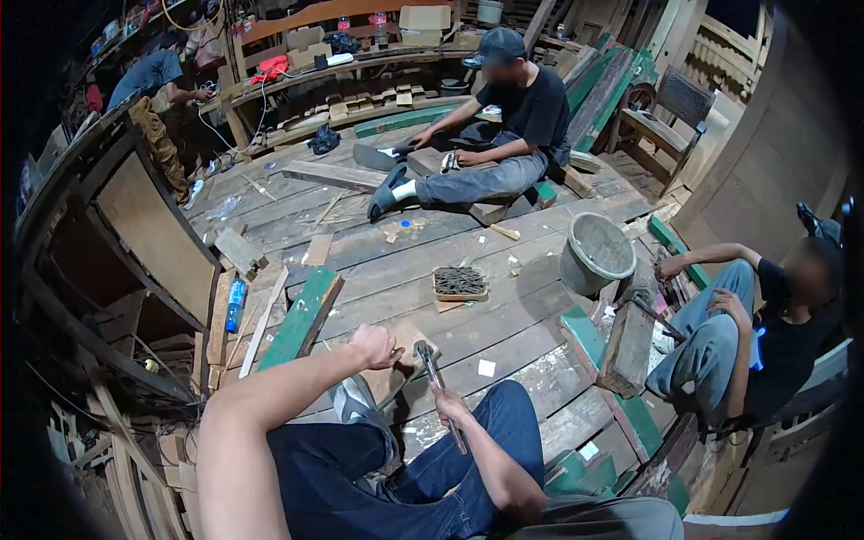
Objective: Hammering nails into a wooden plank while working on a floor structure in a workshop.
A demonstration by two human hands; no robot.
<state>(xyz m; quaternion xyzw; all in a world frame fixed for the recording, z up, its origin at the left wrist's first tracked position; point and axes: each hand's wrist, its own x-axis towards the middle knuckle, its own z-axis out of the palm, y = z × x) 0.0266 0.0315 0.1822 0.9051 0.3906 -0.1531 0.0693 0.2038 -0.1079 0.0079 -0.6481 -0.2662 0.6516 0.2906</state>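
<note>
My right hand (451,408) grips the handle of a claw hammer (430,368), whose metal head points away from me, beside my left hand. Bent over the end of a wooden block (413,339), my left hand (375,347) has its fingers curled; whatever may be between the fingertips is too small to make out. A small square tray of dark nails (460,282) sits on the plank floor beyond both hands. Green-painted timber (301,321) lies just left of my left hand.
One person sits across the floor with wood pieces; another crouches at right by a timber block (626,347). A third bends at far left. A grey bucket (598,253) stands right of the nails. A blue bottle (235,305) lies near the curved wooden frame (152,223).
</note>
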